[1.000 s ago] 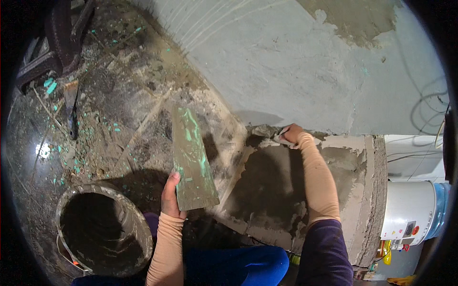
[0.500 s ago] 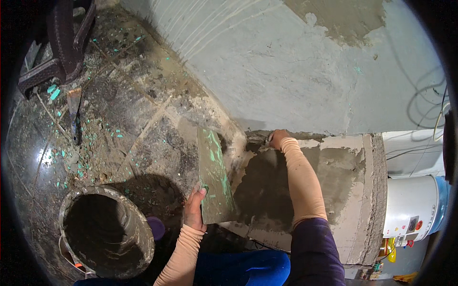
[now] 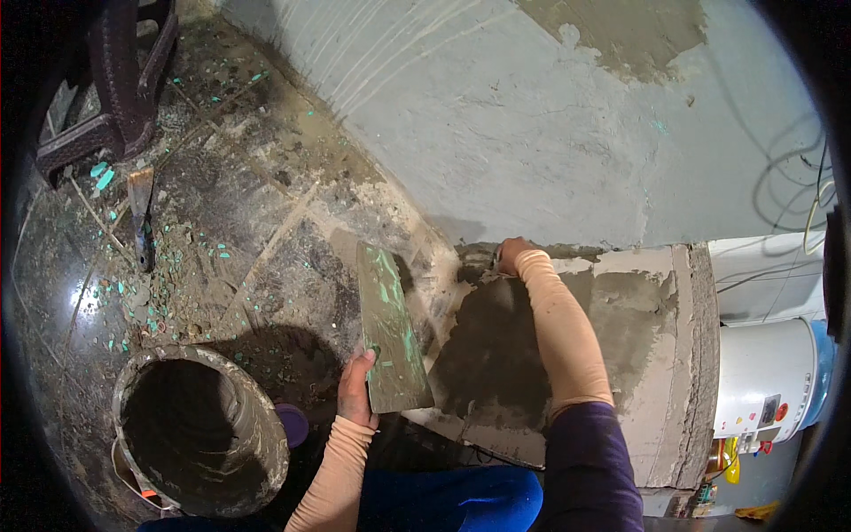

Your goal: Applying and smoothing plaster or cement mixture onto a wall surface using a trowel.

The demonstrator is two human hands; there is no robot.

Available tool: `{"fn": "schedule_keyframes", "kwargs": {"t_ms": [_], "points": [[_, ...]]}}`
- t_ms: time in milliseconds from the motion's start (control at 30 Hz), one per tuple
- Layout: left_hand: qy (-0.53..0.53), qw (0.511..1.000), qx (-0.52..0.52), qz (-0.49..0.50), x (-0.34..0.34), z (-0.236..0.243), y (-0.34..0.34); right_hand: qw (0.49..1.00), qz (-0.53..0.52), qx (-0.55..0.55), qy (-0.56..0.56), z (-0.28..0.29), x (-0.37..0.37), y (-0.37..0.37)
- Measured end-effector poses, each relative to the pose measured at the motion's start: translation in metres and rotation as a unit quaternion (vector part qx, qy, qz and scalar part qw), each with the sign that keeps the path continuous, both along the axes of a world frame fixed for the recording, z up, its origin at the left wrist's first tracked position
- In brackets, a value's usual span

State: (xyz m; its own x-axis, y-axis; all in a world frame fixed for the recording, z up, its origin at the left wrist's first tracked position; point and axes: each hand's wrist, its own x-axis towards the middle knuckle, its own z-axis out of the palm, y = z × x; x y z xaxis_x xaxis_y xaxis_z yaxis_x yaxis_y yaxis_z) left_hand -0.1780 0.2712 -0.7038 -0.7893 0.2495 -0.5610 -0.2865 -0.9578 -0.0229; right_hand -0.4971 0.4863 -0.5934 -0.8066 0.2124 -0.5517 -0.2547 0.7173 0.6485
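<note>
Left hand pose: left hand (image 3: 356,390) closed on the near lower corner of the mortar board (image 3: 391,330); forearm rises from the lower edge, sleeve tan, wrist bent slightly inward.
Right hand pose: right hand (image 3: 512,255) stretched out to the foot of the wall (image 3: 550,124), fingers curled around a small tool handle; the tool's blade is mostly hidden, so I cannot tell its kind. Arm long and nearly straight, tan sleeve over a dark blue upper sleeve.
Board axis: long axis runs away from the person, far end leaning a little left; held up off the floor, beside the wet patch.
Board look: flat narrow rectangle, grey-brown with mortar film, flecked and smeared green.
Wet patch: dark fresh mortar (image 3: 496,355) on the low ledge (image 3: 656,355), just right of the board, under the right forearm.
Floor: floor (image 3: 222,222) littered with rubble and green chips.
Bucket: round mortar-caked bucket (image 3: 199,430), lower left, near the left forearm.
Further off: trowel (image 3: 140,217) lying on the floor, well apart; white cylindrical tank (image 3: 762,381) at right.
</note>
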Motion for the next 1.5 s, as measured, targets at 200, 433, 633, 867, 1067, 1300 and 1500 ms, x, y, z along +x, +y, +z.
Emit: {"fn": "schedule_keyframes", "kwargs": {"t_ms": [200,433,633,867,1067,1300,1500], "points": [[-0.012,1.000,-0.016,-0.004,0.002,-0.009,0.000,0.999,0.038,0.010,0.008,-0.018,-0.025,0.006],[-0.023,1.000,0.008,-0.003,0.004,-0.012,0.008,0.985,-0.117,-0.128,0.019,0.046,0.013,0.005],[-0.054,0.998,-0.024,-0.005,0.012,-0.014,0.015,0.992,-0.076,-0.053,-0.083,0.010,0.009,-0.016],[-0.043,0.999,-0.003,-0.003,0.017,-0.018,0.007,0.995,-0.024,0.051,-0.081,-0.011,-0.010,-0.042],[-0.050,0.999,-0.004,0.004,0.010,-0.021,-0.001,0.992,-0.080,0.056,-0.081,-0.008,-0.029,-0.036],[-0.028,0.999,-0.018,-0.010,0.008,-0.020,-0.006,0.995,0.025,0.078,-0.048,-0.009,-0.039,-0.018],[-0.023,0.998,-0.046,-0.021,0.006,-0.019,-0.006,0.999,-0.032,-0.002,-0.031,0.026,-0.007,-0.024]]}}
